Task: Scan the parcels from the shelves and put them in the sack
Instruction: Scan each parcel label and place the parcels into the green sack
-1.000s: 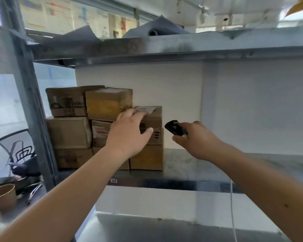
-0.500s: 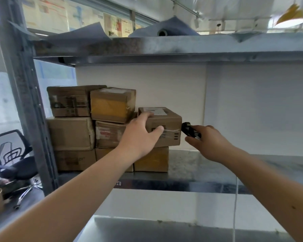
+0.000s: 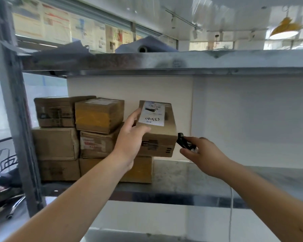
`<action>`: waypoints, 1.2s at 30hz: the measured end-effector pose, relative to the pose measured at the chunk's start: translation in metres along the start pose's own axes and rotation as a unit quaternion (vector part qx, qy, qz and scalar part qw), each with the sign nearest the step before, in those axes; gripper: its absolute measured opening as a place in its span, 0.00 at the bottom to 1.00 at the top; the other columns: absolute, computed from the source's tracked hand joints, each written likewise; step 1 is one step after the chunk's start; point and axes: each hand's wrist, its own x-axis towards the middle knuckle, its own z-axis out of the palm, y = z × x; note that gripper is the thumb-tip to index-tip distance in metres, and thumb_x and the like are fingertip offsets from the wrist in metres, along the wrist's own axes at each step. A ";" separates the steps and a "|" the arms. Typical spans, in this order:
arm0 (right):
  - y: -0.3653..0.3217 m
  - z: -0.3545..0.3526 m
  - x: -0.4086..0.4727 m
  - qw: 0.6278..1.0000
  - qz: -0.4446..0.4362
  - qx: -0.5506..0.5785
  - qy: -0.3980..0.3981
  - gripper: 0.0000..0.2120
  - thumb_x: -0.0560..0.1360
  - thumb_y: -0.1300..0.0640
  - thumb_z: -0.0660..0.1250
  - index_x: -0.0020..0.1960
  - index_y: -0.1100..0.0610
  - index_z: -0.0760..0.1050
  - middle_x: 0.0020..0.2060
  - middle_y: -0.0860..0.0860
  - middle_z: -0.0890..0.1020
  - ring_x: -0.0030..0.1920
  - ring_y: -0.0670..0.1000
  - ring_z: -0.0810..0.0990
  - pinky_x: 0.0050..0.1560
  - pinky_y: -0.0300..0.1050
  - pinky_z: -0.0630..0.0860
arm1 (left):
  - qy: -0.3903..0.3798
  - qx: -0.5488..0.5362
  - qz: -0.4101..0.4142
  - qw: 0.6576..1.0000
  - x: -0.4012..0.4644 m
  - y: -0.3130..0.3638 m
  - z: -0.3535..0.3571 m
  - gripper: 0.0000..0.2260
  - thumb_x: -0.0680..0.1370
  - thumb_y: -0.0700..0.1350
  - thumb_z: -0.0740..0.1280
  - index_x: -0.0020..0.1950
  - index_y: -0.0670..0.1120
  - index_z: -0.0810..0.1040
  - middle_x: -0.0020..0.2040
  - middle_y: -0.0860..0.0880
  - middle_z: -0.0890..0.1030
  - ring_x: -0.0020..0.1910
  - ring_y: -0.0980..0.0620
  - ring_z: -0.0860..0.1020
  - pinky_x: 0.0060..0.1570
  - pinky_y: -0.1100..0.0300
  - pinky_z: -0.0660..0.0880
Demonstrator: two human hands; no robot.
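Cardboard parcels: I count seven, six stacked at the shelf's (image 3: pixel 191 173) left end. My left hand (image 3: pixel 129 142) grips the seventh parcel (image 3: pixel 157 135), tilted label-up above the stack, fingers wrapped round it. My right hand (image 3: pixel 205 154) pinches the black scanner (image 3: pixel 184 143) just beside it; bare shelf stretches rightward.

We have a single view, from a camera worn on the head. It faces forward and slightly down into a metal shelf (image 3: pixel 217 173), near enough that both forearms reach in from the bottom edge. The wide lens bends the upright post at far left. The left hand (image 3: pixel 129 144) and right hand (image 3: pixel 205 156) sit near the centre of the picture, the shelf board just below them, the upper shelf well above. With only one camera, no part of the scene is shared between views.
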 end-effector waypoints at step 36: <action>0.073 -0.111 -0.117 0.988 0.140 0.001 -0.071 0.14 0.78 0.39 0.66 0.61 0.39 0.83 0.23 0.42 0.71 0.23 0.44 0.67 0.23 0.34 0.60 | -0.063 0.232 0.250 0.938 0.001 -0.104 0.149 0.50 0.64 0.57 0.85 0.76 0.74 0.56 0.77 0.57 0.58 0.75 0.50 0.62 0.70 0.53 0.67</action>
